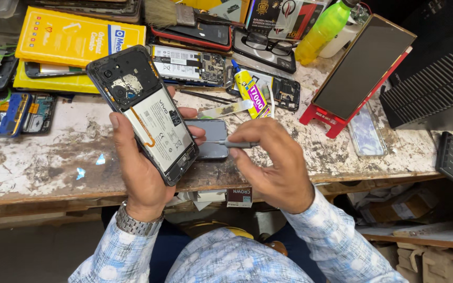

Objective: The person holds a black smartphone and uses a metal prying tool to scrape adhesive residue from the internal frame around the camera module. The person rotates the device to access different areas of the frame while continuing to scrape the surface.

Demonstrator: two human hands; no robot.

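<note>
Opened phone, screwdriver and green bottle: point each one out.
Opened phone [155,123], head view, on the white battery in its open back.
Screwdriver [237,143], head view, on the grey handle ahead of the right hand's fingers.
Green bottle [322,30], head view, on the middle of its body.

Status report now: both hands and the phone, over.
Left hand grips opened phone, back cover off, battery showing. Right hand holds screwdriver, tip at phone's edge. Nothing in the way.

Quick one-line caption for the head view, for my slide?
Left hand holds an opened phone, battery showing, while right hand points a small screwdriver at its edge over a cluttered workbench.
</note>
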